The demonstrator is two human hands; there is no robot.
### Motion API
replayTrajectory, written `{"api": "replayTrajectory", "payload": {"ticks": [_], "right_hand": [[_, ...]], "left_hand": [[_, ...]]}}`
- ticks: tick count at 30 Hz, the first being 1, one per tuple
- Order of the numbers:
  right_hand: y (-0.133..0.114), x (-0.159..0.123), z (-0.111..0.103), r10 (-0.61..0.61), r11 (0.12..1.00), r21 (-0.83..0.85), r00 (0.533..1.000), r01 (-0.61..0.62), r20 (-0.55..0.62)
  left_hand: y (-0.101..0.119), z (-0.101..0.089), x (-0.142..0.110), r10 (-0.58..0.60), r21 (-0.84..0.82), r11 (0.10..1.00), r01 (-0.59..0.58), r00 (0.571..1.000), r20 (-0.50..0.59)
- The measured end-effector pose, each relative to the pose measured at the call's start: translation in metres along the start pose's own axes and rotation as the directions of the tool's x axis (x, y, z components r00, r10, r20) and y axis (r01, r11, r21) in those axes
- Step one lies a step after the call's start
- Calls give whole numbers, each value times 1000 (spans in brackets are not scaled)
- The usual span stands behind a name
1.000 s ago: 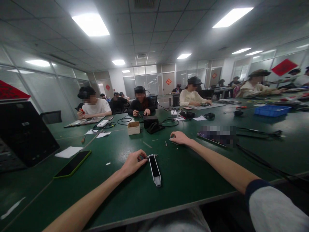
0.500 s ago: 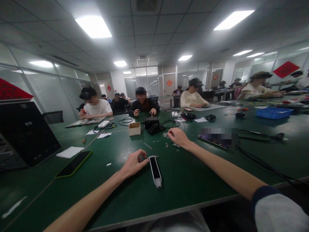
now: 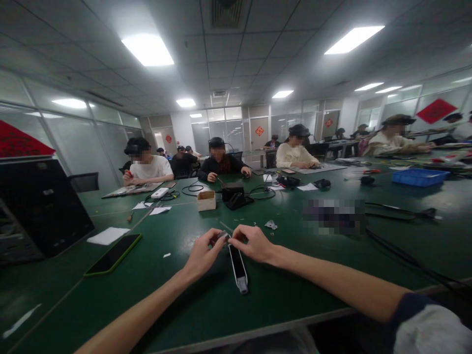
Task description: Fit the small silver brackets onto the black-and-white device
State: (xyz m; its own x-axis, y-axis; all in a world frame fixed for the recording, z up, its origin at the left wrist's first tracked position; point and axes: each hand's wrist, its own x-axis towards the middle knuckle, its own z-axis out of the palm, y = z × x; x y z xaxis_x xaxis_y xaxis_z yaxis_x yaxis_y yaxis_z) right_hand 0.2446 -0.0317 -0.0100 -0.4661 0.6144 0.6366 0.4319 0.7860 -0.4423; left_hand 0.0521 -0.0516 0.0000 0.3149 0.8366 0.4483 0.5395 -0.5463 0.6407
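A slim white device with a long black face (image 3: pixel 239 268) lies on the green table, its grey end towards me. Just above its far end, my left hand (image 3: pixel 203 250) pinches a small grey piece (image 3: pixel 223 234) between thumb and fingers. My right hand (image 3: pixel 255 242) is closed too, its fingertips meeting the piece from the right and covering part of the device's far end. The exact kind of the piece is too small to tell. Beyond my right hand lies a small grey bracket-like part (image 3: pixel 271 224) with tiny bits near it.
A green-edged phone (image 3: pixel 113 254) and a folded white paper (image 3: pixel 108 235) lie to the left, by a black computer case (image 3: pixel 44 206). Farther back are a small open box (image 3: pixel 206 201) and a black stand (image 3: pixel 236 196). Cables (image 3: pixel 401 210) and a blue tray (image 3: pixel 419 177) are right. Co-workers sit opposite.
My right hand has come back from the small parts farther off to meet my left hand at the device's far end. A small grey piece now shows between my fingers.
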Motion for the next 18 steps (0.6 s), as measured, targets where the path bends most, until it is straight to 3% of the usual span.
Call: {"api": "replayTrajectory", "payload": {"ticks": [4,8,12,18], "right_hand": [[9,1,-11,-74,985,-148,994,85,75],[32,0,-20,-5,969,-243,990,40,144],[49,-5,-20,58,978,-209,967,-5,247],[48,-7,-16,38,978,-208,948,30,317]], "left_hand": [[-10,-17,7,-90,60,994,88,996,30],[-23,-30,11,-204,164,968,188,975,84],[-33,-29,11,-288,205,945,257,947,142],[-36,-19,11,-282,244,940,238,945,166]]}}
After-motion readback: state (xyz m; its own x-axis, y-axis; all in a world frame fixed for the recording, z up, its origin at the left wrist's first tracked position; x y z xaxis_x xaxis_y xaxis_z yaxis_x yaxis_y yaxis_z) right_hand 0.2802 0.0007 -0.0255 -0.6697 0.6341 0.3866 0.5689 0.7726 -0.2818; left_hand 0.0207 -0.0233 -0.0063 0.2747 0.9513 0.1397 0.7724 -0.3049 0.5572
